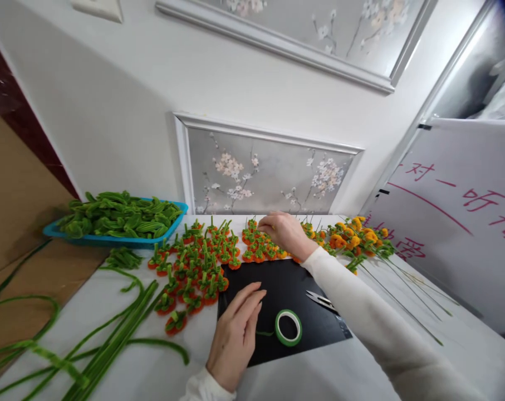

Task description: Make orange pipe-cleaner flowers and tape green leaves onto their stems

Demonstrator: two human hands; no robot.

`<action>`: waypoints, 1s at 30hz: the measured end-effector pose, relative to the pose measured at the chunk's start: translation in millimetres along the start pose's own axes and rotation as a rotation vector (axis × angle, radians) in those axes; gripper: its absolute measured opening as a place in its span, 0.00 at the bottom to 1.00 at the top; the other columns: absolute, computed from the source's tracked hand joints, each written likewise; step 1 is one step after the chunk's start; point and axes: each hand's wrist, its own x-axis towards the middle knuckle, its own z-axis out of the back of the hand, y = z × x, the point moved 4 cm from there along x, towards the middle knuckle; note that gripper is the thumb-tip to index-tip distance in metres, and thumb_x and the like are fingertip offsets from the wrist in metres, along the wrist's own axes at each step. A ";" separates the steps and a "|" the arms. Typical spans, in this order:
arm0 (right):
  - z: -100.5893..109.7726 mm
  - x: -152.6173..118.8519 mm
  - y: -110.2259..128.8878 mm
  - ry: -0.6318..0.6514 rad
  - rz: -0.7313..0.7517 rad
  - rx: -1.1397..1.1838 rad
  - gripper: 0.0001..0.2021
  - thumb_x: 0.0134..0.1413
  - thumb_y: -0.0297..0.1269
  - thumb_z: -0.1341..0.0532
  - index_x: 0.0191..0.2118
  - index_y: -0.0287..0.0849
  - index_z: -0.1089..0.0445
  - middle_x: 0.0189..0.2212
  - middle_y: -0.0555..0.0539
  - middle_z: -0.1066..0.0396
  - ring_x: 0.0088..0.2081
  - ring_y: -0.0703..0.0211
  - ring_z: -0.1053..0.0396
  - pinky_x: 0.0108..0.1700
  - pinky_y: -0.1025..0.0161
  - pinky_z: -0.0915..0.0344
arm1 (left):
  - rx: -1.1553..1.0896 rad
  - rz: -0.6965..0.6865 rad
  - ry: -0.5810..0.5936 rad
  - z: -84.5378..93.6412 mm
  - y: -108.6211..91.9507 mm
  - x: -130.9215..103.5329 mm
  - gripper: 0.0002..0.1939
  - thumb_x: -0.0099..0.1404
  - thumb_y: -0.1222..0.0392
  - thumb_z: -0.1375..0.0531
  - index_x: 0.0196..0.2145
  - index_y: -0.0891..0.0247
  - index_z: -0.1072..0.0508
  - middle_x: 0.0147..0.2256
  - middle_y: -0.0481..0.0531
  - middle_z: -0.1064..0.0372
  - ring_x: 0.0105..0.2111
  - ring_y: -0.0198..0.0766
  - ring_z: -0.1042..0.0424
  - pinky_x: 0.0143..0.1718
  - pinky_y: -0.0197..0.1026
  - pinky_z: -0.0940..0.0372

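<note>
My right hand [286,233] reaches over the small orange flowers with green stems [202,273], its fingers pinched together at the back rows; what they hold is hidden. My left hand [236,334] rests at the left edge of a black mat [273,287], its fingers extended and lying close together, nothing visible in them. Right of it on the mat is a roll of green tape [298,334], its loose end pointing toward the left hand. Silver scissors [321,301] lie near my right forearm.
A blue tray [110,240] of green leaf pieces stands at the back left. Long green fuzzy stems [122,340] lie at the front left. Yellow-orange flowers [356,236] with thin stems are at the right. Behind are a wall and a whiteboard [456,223].
</note>
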 end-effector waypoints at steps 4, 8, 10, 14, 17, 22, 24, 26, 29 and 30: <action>-14.7 22.0 4.7 0.048 0.005 -0.039 0.09 0.60 0.36 0.44 0.36 0.44 0.26 0.34 0.45 0.27 0.40 0.58 0.31 0.39 0.66 0.44 | -0.006 0.027 0.019 0.0 5.1 -1.1 0.16 0.67 0.67 0.51 0.47 0.59 0.29 0.51 0.56 0.31 0.49 0.41 0.29 0.48 0.42 0.31; -0.2 9.2 -11.1 0.078 -0.011 -0.068 0.10 0.61 0.36 0.45 0.38 0.44 0.27 0.36 0.46 0.27 0.41 0.58 0.32 0.40 0.66 0.45 | -0.014 0.022 0.020 -0.6 9.8 -0.8 0.16 0.67 0.68 0.51 0.47 0.59 0.29 0.50 0.56 0.31 0.48 0.40 0.29 0.48 0.41 0.31; 10.4 -9.2 -23.6 0.100 -0.022 -0.077 0.10 0.62 0.37 0.46 0.37 0.45 0.27 0.36 0.47 0.27 0.40 0.60 0.32 0.40 0.67 0.45 | -0.022 0.017 0.017 -1.1 11.1 -0.4 0.16 0.66 0.68 0.51 0.47 0.58 0.29 0.50 0.55 0.31 0.48 0.40 0.29 0.48 0.40 0.31; 14.5 -49.9 -48.0 0.151 -0.092 -0.125 0.11 0.61 0.37 0.45 0.34 0.45 0.26 0.33 0.48 0.26 0.39 0.60 0.32 0.40 0.66 0.47 | -0.051 0.017 0.012 -2.3 12.5 1.4 0.16 0.66 0.68 0.50 0.47 0.57 0.29 0.50 0.53 0.30 0.49 0.39 0.29 0.49 0.39 0.32; 3.8 -68.5 -59.1 0.155 -0.150 -0.140 0.12 0.61 0.35 0.45 0.32 0.44 0.25 0.31 0.46 0.27 0.39 0.58 0.32 0.40 0.65 0.48 | -0.079 0.033 0.002 -2.1 14.8 3.2 0.16 0.66 0.68 0.50 0.47 0.57 0.29 0.48 0.53 0.29 0.47 0.39 0.28 0.48 0.39 0.31; 1.6 -72.0 -62.9 0.102 -0.199 -0.110 0.10 0.60 0.34 0.44 0.32 0.44 0.25 0.32 0.48 0.27 0.40 0.59 0.32 0.40 0.64 0.48 | -0.093 0.075 -0.018 0.9 21.2 5.7 0.15 0.67 0.67 0.50 0.46 0.59 0.29 0.47 0.54 0.29 0.39 0.37 0.24 0.42 0.37 0.28; 10.9 -70.2 -62.1 0.069 -0.200 -0.090 0.10 0.61 0.35 0.44 0.33 0.45 0.26 0.33 0.49 0.27 0.40 0.60 0.33 0.40 0.64 0.48 | -0.043 0.079 -0.003 0.7 20.7 10.8 0.14 0.67 0.65 0.50 0.45 0.59 0.28 0.47 0.54 0.28 0.41 0.38 0.25 0.43 0.38 0.29; 21.6 -70.2 -62.3 0.040 -0.205 -0.075 0.10 0.62 0.35 0.45 0.34 0.46 0.27 0.34 0.49 0.27 0.40 0.60 0.33 0.40 0.64 0.49 | 0.043 0.072 0.037 -2.6 16.4 22.1 0.13 0.66 0.64 0.49 0.44 0.59 0.28 0.47 0.54 0.29 0.44 0.41 0.27 0.46 0.41 0.30; 30.6 -75.3 -66.2 0.022 -0.238 -0.073 0.10 0.62 0.34 0.46 0.34 0.45 0.27 0.34 0.49 0.27 0.40 0.60 0.33 0.39 0.64 0.49 | 0.201 0.076 0.162 -17.9 7.2 50.0 0.15 0.66 0.63 0.49 0.49 0.57 0.30 0.46 0.54 0.30 0.43 0.41 0.27 0.44 0.42 0.31; 30.4 -77.9 -68.0 0.023 -0.254 -0.075 0.10 0.61 0.33 0.45 0.33 0.45 0.27 0.34 0.48 0.27 0.40 0.59 0.33 0.39 0.64 0.49 | 0.262 0.086 0.201 -25.2 5.1 60.5 0.17 0.65 0.63 0.48 0.51 0.56 0.33 0.45 0.53 0.31 0.40 0.40 0.27 0.42 0.41 0.31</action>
